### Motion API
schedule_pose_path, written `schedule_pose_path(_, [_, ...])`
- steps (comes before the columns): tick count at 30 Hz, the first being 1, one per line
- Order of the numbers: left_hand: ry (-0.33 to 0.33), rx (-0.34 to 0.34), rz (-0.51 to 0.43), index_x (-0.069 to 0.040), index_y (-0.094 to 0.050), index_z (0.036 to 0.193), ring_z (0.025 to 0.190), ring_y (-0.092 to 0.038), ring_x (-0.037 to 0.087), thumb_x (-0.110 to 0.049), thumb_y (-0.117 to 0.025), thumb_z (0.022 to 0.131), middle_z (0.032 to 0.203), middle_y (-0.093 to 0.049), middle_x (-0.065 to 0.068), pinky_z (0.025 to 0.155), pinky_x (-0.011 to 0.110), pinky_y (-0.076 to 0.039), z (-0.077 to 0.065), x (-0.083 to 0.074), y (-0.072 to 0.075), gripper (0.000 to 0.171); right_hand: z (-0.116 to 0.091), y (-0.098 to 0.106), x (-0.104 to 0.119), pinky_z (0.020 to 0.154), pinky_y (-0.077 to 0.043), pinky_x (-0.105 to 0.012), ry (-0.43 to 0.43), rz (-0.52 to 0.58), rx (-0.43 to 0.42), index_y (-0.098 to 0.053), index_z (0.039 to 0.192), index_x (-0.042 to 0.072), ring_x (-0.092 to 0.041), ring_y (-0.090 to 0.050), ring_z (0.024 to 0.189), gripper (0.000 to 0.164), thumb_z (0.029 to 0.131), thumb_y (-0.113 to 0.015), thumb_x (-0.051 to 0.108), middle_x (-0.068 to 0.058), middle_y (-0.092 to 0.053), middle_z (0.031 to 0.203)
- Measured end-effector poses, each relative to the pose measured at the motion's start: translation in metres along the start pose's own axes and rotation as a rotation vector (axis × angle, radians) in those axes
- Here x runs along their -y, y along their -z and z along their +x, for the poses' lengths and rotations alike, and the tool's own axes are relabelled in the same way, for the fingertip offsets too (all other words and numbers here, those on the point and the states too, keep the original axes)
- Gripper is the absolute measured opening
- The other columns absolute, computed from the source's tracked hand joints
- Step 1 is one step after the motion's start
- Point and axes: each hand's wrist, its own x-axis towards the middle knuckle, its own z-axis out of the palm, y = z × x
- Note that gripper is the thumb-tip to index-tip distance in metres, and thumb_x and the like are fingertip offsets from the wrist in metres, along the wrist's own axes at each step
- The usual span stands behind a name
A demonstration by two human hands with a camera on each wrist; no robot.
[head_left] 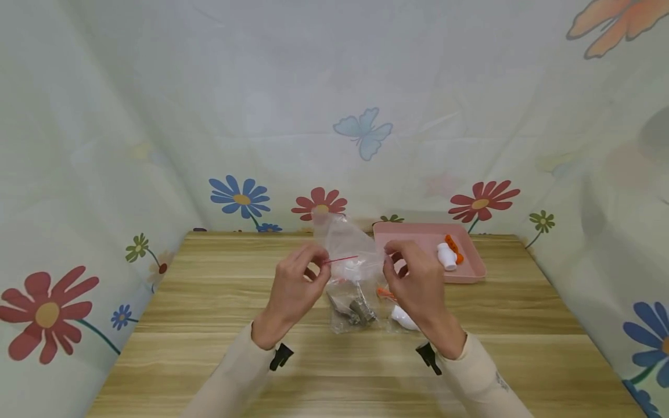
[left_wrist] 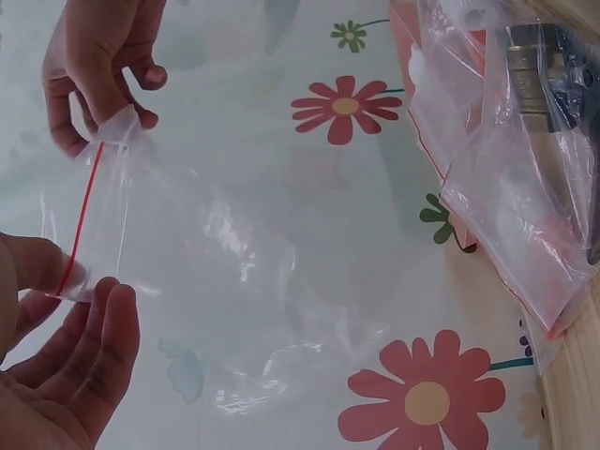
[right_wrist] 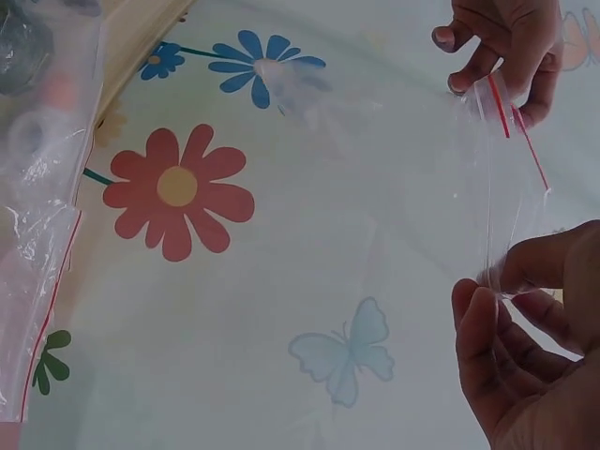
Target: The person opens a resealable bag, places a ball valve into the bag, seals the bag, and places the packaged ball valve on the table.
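Note:
A clear zip bag (head_left: pixel 349 241) with a red seal line spans the space between both hands above the table. My left hand (head_left: pixel 297 284) pinches one end of its mouth, and my right hand (head_left: pixel 418 284) pinches the other. The film (left_wrist: pixel 234 272) looks flat, with no contents visible. Close to my left fingers, the red line appears as two strands in the right wrist view. Beneath the hands lies a clear bag (head_left: pixel 352 313) holding grey metal parts. Another bag with a white piece (head_left: pixel 403 318) and an orange piece (head_left: pixel 385 294) is partly hidden by my right hand.
A pink tray (head_left: pixel 473 273) stands at the table's back right, holding a white fitting-like piece (head_left: pixel 446 256) and an orange piece (head_left: pixel 452 245). The wooden table (head_left: pixel 209 325) ends at a flower-printed cloth (head_left: pixel 292 116) behind and at the sides.

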Motion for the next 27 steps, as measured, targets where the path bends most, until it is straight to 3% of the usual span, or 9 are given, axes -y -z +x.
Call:
schedule_pose_path(5, [0.012,0.004,-0.011,-0.007,-0.068,0.094,0.071,-0.066,0.011,-0.007,-0.071,0.088,0.083,-0.069,0.004,0.057,0.018,-0.054,0.000,-0.001,0.000,0.007,-0.002,0.001,0.004,0.051,-0.050,-0.021,0.053,-0.001,0.076,-0.066,0.094,0.004,-0.012,-0.066,0.064,0.019,0.078,-0.072,-0.003,-0.005,-0.070,0.082])
schedule_pose_path(9, [0.000,0.000,-0.016,-0.006,-0.070,0.093,0.068,-0.065,0.010,-0.007,-0.071,0.088,0.080,-0.070,0.004,0.058,0.016,-0.053,-0.001,-0.001,-0.001,0.005,-0.005,0.003,0.008,0.052,-0.051,-0.021,0.048,0.030,0.138,-0.066,0.094,0.005,-0.009,-0.065,0.063,0.018,0.079,-0.073,-0.002,-0.002,-0.070,0.079])
schedule_pose_path(14, [0.027,0.048,0.005,-0.007,-0.070,0.090,0.066,-0.064,0.009,-0.007,-0.067,0.090,0.077,-0.069,0.003,0.057,0.014,-0.052,-0.002,-0.002,-0.002,0.003,-0.007,0.007,0.011,0.053,-0.050,-0.019,0.030,0.030,0.226,-0.067,0.095,0.007,-0.007,-0.065,0.064,0.016,0.081,-0.074,0.005,0.000,-0.071,0.079])
schedule_pose_path(20, [0.090,0.093,0.028,-0.006,-0.071,0.087,0.064,-0.063,0.008,-0.007,-0.067,0.090,0.074,-0.069,0.003,0.057,0.015,-0.052,-0.004,-0.001,-0.004,0.005,-0.004,0.017,0.006,0.053,-0.048,-0.020,0.046,-0.023,0.234,-0.067,0.099,0.006,-0.010,-0.066,0.066,0.021,0.079,-0.075,0.007,-0.002,-0.072,0.083])
schedule_pose_path(27, [0.116,0.109,0.025,-0.006,-0.070,0.085,0.062,-0.062,0.008,-0.004,-0.067,0.088,0.072,-0.069,0.003,0.057,0.016,-0.051,-0.003,0.000,-0.005,0.005,0.004,0.038,-0.018,0.055,-0.052,-0.027,0.037,-0.092,0.265,-0.065,0.103,0.004,-0.016,-0.067,0.068,0.026,0.079,-0.075,0.005,-0.008,-0.071,0.089])
